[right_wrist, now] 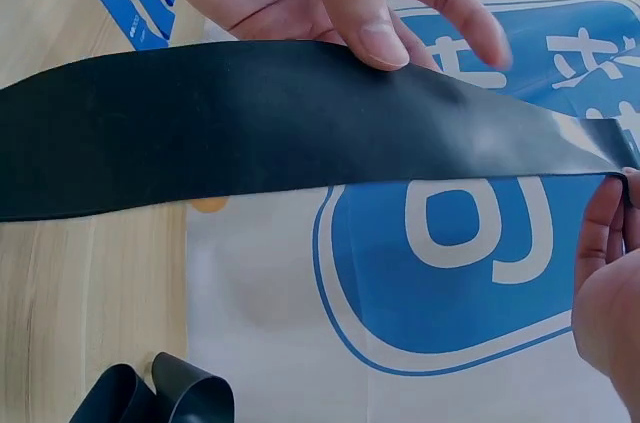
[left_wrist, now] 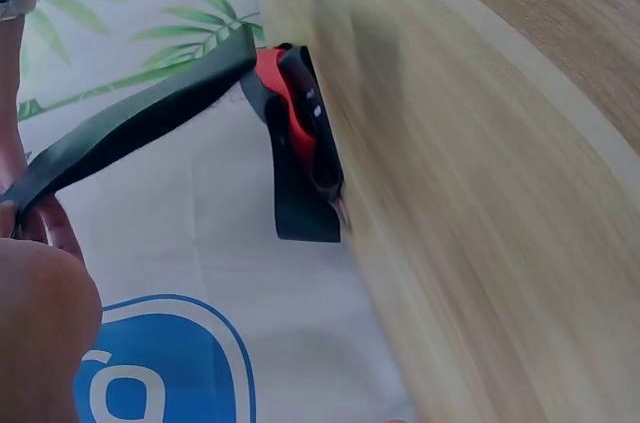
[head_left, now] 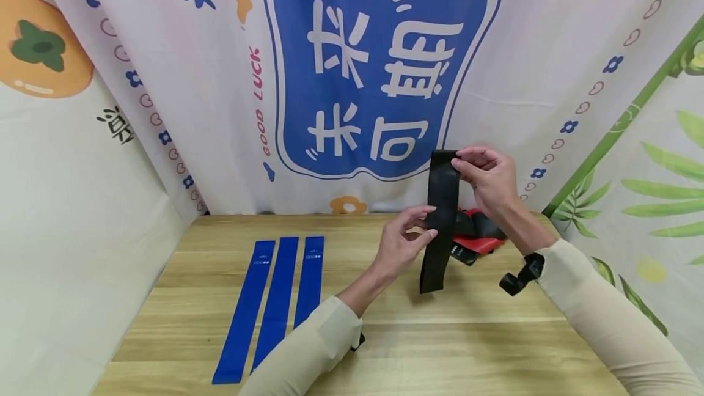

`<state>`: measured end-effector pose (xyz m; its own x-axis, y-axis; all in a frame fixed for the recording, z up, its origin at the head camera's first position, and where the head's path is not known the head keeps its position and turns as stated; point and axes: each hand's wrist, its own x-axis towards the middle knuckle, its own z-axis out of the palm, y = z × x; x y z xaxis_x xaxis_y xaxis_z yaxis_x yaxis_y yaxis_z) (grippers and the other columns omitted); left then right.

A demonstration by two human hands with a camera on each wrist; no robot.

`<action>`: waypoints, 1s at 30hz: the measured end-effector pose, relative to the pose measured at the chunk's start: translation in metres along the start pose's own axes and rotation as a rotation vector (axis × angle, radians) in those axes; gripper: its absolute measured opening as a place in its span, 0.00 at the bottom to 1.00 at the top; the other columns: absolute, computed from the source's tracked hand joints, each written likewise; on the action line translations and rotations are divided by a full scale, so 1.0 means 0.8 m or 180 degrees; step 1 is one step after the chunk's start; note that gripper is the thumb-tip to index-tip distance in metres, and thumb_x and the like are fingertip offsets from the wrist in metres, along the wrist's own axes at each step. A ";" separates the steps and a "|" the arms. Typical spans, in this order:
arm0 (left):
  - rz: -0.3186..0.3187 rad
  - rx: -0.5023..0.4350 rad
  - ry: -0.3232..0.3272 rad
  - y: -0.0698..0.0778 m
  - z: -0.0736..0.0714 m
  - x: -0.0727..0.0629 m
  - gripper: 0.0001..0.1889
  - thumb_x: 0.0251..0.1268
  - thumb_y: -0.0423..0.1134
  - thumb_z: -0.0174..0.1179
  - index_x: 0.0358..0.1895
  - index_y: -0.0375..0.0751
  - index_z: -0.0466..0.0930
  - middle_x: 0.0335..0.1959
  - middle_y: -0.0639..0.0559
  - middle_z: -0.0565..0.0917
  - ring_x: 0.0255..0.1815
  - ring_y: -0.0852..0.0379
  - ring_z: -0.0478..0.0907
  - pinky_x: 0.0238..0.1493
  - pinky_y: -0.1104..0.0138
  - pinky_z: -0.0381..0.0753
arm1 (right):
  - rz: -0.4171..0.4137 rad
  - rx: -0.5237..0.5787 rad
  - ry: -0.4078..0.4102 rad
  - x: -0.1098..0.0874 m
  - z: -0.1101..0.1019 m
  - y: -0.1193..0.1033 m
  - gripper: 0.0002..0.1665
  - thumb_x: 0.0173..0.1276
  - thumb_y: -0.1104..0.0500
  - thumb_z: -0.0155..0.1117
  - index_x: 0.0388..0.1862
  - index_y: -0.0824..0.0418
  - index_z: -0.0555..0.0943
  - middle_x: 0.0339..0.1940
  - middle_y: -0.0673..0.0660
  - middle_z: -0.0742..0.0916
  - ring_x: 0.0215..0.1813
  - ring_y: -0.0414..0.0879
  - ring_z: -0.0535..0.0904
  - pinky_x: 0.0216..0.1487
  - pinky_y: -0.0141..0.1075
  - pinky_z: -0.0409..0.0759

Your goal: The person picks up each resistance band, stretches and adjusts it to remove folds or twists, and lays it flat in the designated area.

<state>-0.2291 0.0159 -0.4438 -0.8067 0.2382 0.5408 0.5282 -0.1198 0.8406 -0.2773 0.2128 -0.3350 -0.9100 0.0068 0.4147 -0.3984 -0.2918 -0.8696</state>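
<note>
Upright above the table hangs a black resistance band point(head_left: 442, 194), a flat loop. My right hand point(head_left: 491, 181) pinches its top end between thumb and fingers. Lower down, my left hand point(head_left: 397, 244) pinches the band's left edge with the thumb in front; some of its fingers are behind the band. The right wrist view shows the band point(right_wrist: 200, 128) stretched flat across, its far end bent over at the right fingertips. Behind the band, a loose pile of red and black bands point(head_left: 480, 242) lies at the table's back right.
Three blue bands lie side by side on the left of the wooden table point(head_left: 181, 322): a left one point(head_left: 244, 316), a middle one point(head_left: 278, 298) and a right one point(head_left: 310, 277). A printed cloth point(head_left: 357, 78) hangs behind the table's back edge.
</note>
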 end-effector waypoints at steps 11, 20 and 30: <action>-0.0282 0.0042 -0.0427 -0.004 -0.003 -0.003 0.18 0.74 0.30 0.66 0.64 0.43 0.86 0.57 0.48 0.89 0.45 0.58 0.80 0.44 0.72 0.86 | -0.0055 -0.0064 -0.0143 -0.004 0.008 -0.003 0.09 0.71 0.73 0.69 0.47 0.68 0.91 0.41 0.55 0.92 0.41 0.43 0.90 0.49 0.32 0.88; -0.0418 0.0169 -0.0430 -0.004 -0.026 -0.023 0.20 0.71 0.30 0.69 0.64 0.46 0.86 0.60 0.47 0.87 0.42 0.58 0.89 0.33 0.72 0.81 | -0.0050 -0.0071 -0.0150 0.000 0.020 -0.004 0.10 0.71 0.70 0.71 0.49 0.67 0.90 0.39 0.54 0.92 0.37 0.43 0.88 0.45 0.31 0.88; -0.0700 0.0219 -0.0607 0.013 -0.052 -0.044 0.22 0.70 0.28 0.70 0.65 0.46 0.85 0.66 0.48 0.84 0.36 0.58 0.89 0.35 0.72 0.83 | -0.0005 -0.0251 -0.0307 0.005 0.021 0.011 0.18 0.71 0.72 0.71 0.59 0.66 0.86 0.54 0.55 0.90 0.43 0.45 0.89 0.45 0.34 0.90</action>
<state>-0.2061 -0.0338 -0.4534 -0.8428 0.4287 0.3253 0.3683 0.0188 0.9295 -0.2825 0.1941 -0.3361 -0.8955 -0.0859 0.4366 -0.4111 -0.2156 -0.8857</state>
